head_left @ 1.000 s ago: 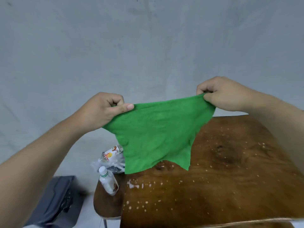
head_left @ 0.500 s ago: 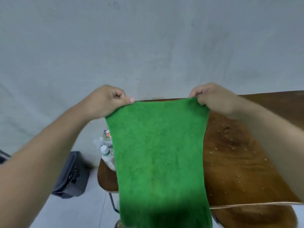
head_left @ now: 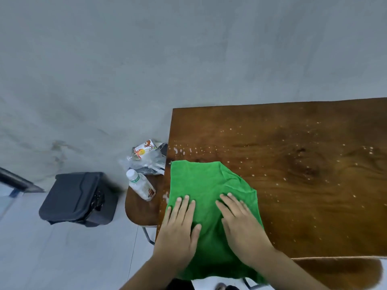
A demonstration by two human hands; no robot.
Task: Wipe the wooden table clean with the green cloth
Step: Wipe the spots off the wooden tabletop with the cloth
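Head view: green cloth (head_left: 209, 191) runs near-to-far on the table (head_left: 303, 185) — both hands' fingers (head_left: 184, 206) flat, gripping nothing.

The bench (head_left: 293, 185) runs out of frame at the right edge, so its right corners cannot be seen. The green cloth (head_left: 205, 185) covers the bench's near-left corner and whatever lies beneath it. Both forearms are cut off at the bottom. The label on the small bottle (head_left: 141, 186) is too small to read.
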